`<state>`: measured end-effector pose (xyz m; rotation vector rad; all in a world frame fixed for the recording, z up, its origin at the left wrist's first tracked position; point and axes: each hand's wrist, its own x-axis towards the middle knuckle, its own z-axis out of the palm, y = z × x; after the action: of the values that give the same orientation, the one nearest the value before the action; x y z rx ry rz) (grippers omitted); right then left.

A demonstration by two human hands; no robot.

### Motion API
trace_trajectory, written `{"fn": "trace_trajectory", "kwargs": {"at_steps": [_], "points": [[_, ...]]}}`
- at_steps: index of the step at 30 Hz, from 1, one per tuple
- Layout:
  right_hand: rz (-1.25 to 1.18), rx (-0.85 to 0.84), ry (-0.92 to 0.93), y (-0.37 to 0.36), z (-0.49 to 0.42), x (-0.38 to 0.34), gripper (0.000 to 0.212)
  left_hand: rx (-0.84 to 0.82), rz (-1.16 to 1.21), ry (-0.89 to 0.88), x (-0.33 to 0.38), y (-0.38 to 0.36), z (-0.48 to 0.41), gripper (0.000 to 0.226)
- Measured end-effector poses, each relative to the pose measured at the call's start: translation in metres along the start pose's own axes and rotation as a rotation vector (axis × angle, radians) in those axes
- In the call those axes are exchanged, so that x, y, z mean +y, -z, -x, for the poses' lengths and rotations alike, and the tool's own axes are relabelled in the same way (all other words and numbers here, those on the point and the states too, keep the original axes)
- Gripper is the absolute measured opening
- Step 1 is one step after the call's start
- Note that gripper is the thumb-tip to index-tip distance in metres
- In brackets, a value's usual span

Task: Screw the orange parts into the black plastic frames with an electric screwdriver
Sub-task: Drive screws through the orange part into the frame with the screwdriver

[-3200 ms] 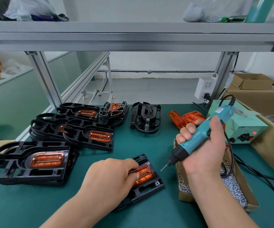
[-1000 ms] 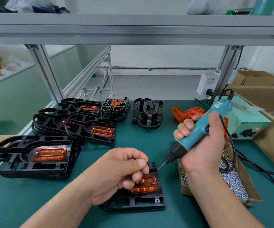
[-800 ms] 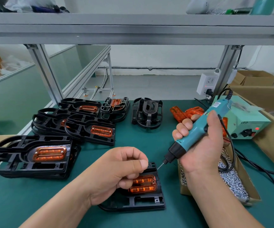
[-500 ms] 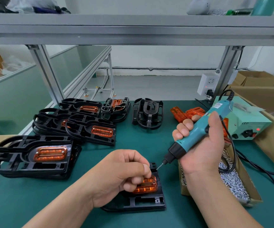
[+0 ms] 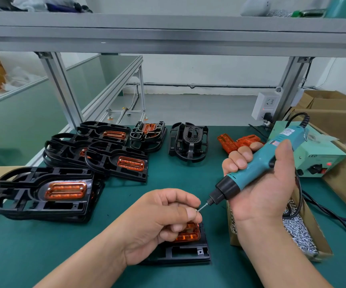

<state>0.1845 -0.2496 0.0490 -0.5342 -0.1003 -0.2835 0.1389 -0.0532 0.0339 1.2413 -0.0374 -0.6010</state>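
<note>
One wide-angle camera, worn on the head, looks forward and down at the green tabletop (image 5: 178, 179), close above the left hand (image 5: 159, 221) and right hand (image 5: 259, 190); the overhead shelf (image 5: 168, 36) crosses the view's top, the far wall (image 5: 209, 69) beyond.

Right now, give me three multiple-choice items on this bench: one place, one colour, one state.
1. Where is the cardboard box of screws relative to the nearest black frame?
A. To its left
B. To its right
C. On top of it
2. What colour is the electric screwdriver?
A. Teal
B. Red
C. Yellow
3. What is the left hand doing?
A. Lying flat
B. Holding the screwdriver
C. Pinching a screw at the bit

Key: B, the box sits beside that frame's right edge; A, its housing is teal; C, thumb and forefinger close on the screw.
</note>
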Motion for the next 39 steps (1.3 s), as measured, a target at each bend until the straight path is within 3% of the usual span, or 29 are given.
{"fn": "trace_trajectory", "kwargs": {"at_steps": [16,29,39], "points": [[0.018,0.051,-0.024,-0.0007,0.0011,0.0021,0.040,-0.011,-0.081,-0.005,0.0001,-0.0034,0.0020,0.030],[0.021,0.031,-0.028,0.0010,0.0014,0.0018,0.040,0.005,-0.128,-0.019,0.0014,-0.0022,0.0017,0.025],[0.060,-0.007,-0.026,-0.0002,0.0033,0.0049,0.039,0.100,-0.332,-0.103,0.0025,-0.0055,0.0031,0.018]]}}
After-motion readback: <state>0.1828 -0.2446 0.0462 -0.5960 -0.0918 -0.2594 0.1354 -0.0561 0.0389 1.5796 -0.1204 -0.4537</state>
